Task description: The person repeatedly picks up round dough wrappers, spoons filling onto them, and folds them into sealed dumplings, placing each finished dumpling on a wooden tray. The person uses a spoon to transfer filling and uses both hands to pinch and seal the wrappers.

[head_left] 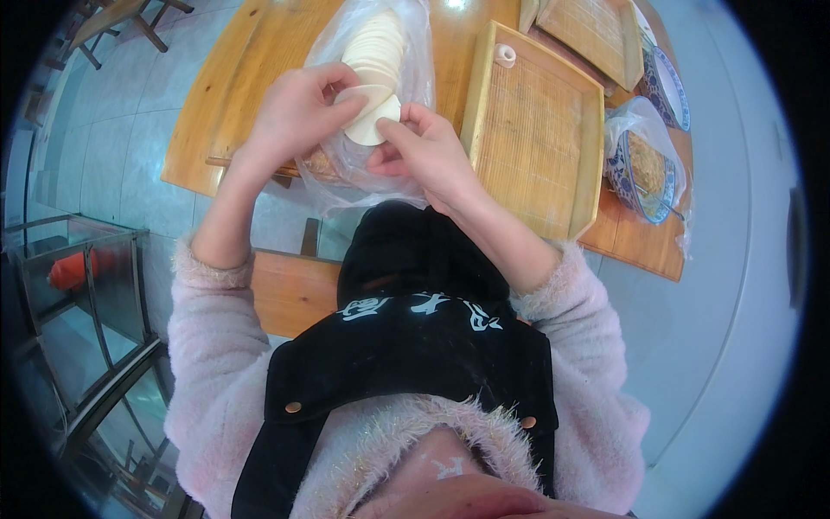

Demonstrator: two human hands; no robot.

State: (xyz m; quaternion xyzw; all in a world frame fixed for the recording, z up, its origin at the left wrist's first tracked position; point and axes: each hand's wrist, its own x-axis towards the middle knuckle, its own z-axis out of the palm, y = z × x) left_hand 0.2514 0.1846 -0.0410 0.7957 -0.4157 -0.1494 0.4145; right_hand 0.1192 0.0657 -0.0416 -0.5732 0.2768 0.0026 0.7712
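Pale dough, a round dumpling wrapper [373, 112], sits between my two hands above the near edge of the wooden table [225, 95]: my left hand [298, 117] pinches its upper left rim with curled fingers, and my right hand [428, 151] grips its lower right edge between thumb and forefinger. Just behind it, a clear plastic bag [415, 52] holds a fanned stack of wrappers [373, 43], touching the one I hold. To my right lies a bamboo-mat tray [536, 130] bearing one small white dough piece [505, 55], and beyond it a blue-patterned bowl [624, 177] of brownish filling [648, 160] sits inside a plastic bag.
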